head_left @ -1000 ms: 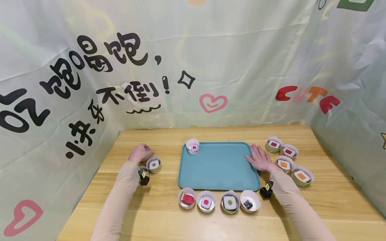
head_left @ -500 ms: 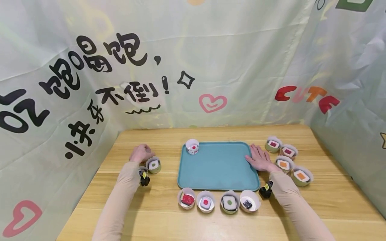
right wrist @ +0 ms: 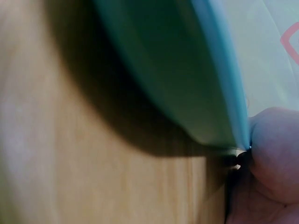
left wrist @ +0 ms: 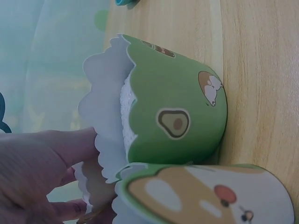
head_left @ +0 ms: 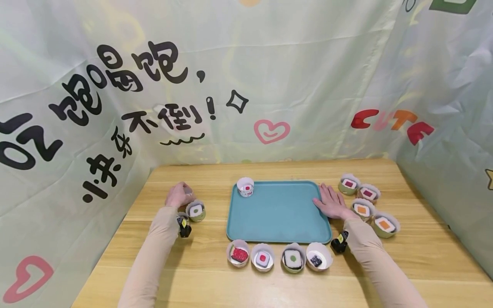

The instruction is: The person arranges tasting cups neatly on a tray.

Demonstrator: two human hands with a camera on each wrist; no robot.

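In the head view, my left hand (head_left: pixel 179 194) is at the far left of the table. Its thumb and fingers pinch the scalloped rim of a paper cup (left wrist: pixel 91 184), mostly hidden behind a green paper cup (left wrist: pixel 173 98). That green cup holds a white sushi-like piece with a green dot (head_left: pixel 196 210). Against it stands another paper cup (left wrist: pixel 243 200) printed with a brown-and-white animal, partly under my wrist. My right hand (head_left: pixel 332 202) lies with straight fingers along the right rim of a blue tray (head_left: pixel 279 240), its thumb reaching over the edge.
A white paper cup (head_left: pixel 245 188) stands in the tray's far left corner. Along the near edge, outside it, are several filled cups, one with a red piece (head_left: pixel 239 255). Several more, among them an orange-topped one (head_left: pixel 385 226), stand right of my right hand. Fabric walls enclose the table.
My left hand has risen slightly, and a pale cup rim now shows between its fingers. The right hand, tray and other cups stay where they were.
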